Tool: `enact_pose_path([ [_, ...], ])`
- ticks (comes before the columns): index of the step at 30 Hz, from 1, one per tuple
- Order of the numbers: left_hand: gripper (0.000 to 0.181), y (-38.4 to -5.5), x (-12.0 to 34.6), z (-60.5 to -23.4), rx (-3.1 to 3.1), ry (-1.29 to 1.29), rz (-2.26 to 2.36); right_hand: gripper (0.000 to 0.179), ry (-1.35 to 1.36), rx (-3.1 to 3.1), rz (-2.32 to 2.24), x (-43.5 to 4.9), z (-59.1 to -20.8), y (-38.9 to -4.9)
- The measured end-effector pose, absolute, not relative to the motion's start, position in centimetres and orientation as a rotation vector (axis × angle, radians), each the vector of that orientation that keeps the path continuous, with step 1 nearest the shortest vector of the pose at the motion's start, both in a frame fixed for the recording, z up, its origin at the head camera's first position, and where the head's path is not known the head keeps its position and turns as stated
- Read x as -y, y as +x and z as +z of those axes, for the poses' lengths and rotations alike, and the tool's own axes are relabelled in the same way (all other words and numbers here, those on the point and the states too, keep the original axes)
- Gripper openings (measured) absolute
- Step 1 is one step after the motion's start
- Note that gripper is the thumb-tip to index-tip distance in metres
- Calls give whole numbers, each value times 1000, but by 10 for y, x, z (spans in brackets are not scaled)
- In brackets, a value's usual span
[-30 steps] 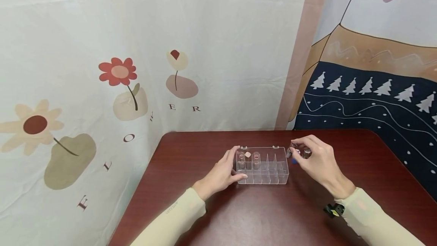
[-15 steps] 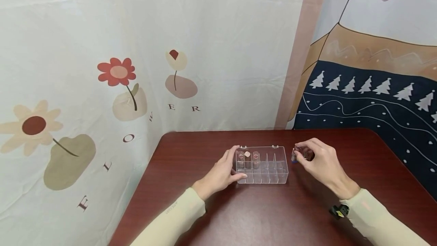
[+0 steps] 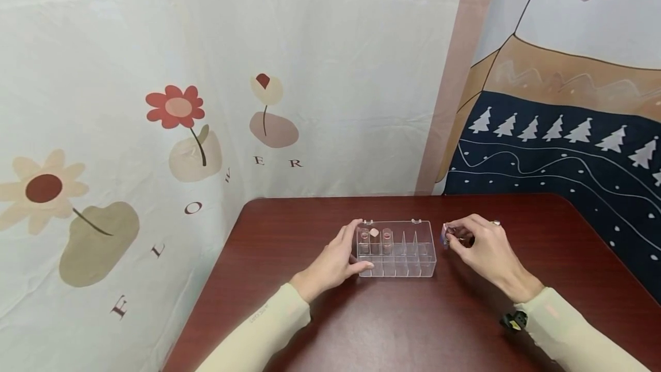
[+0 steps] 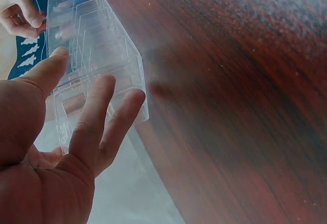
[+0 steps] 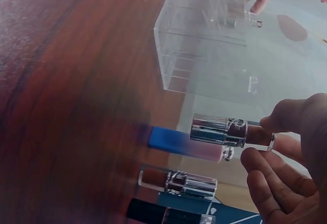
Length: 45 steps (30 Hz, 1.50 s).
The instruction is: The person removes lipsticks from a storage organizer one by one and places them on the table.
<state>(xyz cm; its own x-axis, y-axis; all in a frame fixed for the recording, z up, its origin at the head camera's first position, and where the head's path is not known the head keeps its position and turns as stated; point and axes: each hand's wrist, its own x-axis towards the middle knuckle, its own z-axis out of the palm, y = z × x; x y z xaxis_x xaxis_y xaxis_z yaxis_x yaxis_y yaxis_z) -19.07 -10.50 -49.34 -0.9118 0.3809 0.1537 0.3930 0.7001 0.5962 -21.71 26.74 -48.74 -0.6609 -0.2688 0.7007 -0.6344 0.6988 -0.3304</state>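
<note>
A clear acrylic case with compartments stands on the table, with lipsticks in several of its back-left slots. My left hand rests against its left end, fingers along the back corner and thumb near the front. In the left wrist view these fingers extend nearly straight along the wall. To the right of the case, my right hand pinches a lipstick tube by its transparent end between thumb and fingers. The tube's silver end points down toward the table, as the right wrist view shows.
Close beside the held tube stand a blue and pink tube, a second silver and clear lipstick and a black tube. The reddish-brown table ends at printed wall cloths behind.
My right hand has drawn a little right and down, away from the case, with the lipstick tube still pinched. The left hand has stayed at the case.
</note>
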Motion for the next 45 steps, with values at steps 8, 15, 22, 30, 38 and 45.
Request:
enact_pose_path([
  [8, 104, -191, 106, -492, 2874, -670, -1003, 31, 687, 2308, 748, -270, -493, -219],
  [15, 106, -190, 107, -492, 2883, -664, -1006, 30, 691, 2342, 770, -272, -496, -218],
  [22, 105, -190, 106, -491, 2887, -659, -1008, 30, 684, 2361, 773, -273, -499, -217],
  [30, 105, -189, 106, -491, 2888, -654, -1010, 32, 679, 2386, 781, -274, -500, -215],
  [38, 104, -189, 106, -491, 2891, -652, -1013, 33, 685, 2386, 778, -274, -500, -215],
  [45, 104, -188, 106, -491, 2896, -648, -1024, 34, 679, 2404, 757, -275, -501, -214],
])
